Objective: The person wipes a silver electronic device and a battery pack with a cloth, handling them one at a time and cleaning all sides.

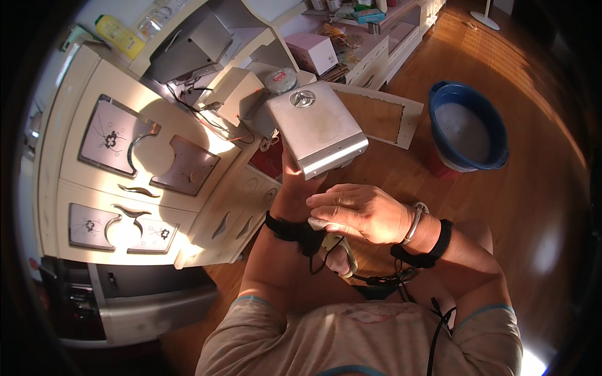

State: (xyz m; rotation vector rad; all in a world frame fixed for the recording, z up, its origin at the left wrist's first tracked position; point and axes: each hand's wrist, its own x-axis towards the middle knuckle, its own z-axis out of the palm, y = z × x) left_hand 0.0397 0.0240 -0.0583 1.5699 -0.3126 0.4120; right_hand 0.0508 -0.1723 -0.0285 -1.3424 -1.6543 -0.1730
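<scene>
A silver metal box [322, 124] with a round emblem on its top face rests on my left hand [301, 176], which supports it from below; most of those fingers are hidden by the box. Just in front of the box's near edge, my right hand [362, 211] pinches a light ribbed cloth [319, 223] between thumb and fingers. The cloth is over my left wrist, apart from the box. Both wrists wear black straps with cables, and a bracelet [416, 221] circles the right one.
A blue basin [437, 127] of sudsy water stands at the right on a red support. To the left are a cream cabinet [108, 188], a grey appliance [188, 44] with loose wires, a pink box [311, 51] and a clear round container [281, 81]. An open panel [371, 115] juts out behind the metal box.
</scene>
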